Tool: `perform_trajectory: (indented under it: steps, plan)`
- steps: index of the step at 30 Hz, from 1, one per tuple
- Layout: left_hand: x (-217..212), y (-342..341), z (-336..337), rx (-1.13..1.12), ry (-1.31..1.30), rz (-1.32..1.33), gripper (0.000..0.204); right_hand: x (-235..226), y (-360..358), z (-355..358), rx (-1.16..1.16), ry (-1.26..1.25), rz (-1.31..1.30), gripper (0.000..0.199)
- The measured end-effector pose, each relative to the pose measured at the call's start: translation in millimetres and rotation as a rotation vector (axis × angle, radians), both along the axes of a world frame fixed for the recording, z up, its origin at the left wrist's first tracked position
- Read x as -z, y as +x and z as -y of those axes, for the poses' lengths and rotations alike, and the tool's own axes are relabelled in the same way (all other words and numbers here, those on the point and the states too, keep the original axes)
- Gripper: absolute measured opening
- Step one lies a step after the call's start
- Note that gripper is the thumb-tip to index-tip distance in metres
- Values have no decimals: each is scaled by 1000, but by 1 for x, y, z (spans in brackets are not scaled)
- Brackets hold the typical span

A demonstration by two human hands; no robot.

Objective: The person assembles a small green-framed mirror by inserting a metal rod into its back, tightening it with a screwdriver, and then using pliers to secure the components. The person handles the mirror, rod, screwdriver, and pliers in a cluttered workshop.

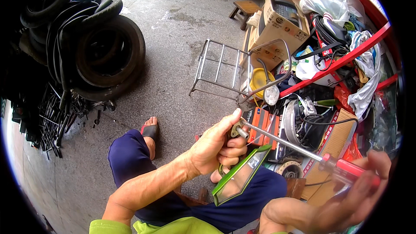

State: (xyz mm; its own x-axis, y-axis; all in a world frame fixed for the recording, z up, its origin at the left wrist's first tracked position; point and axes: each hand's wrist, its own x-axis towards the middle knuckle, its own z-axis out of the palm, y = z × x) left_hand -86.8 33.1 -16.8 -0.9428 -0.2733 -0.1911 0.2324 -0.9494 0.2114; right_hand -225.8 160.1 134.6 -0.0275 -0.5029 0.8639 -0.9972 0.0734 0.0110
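My left hand [214,145] is closed around a small metal bracket [237,129] with a short round stud. Just below those fingers hangs a mirror [238,177] with a bright green rim; whether it is joined to the bracket is hidden by the hand. A long screwdriver [286,142] slants across to the right, its tip at the bracket near my left thumb. My right hand [346,199], smeared by motion, has its fingers around the red and clear handle.
Black tyres [130,43] are stacked at the left beside a heap of thin rods [52,121]. Ahead stand a metal rack [219,60] and a wooden stool [247,7]. A cardboard box [277,34] and a red-framed shelf [333,67] crowded with parts and bags fill the right side.
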Motion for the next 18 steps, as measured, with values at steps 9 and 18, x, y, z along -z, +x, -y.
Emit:
perform_trajectory:
  steps: [9,18]
  plan:
    - [5,-2,-4,46,68,-81,26,-5,4,22,-166,-86,34,42]
    - [16,-1,-7,53,205,-202,22,1,23,11,58,-69,303,46]
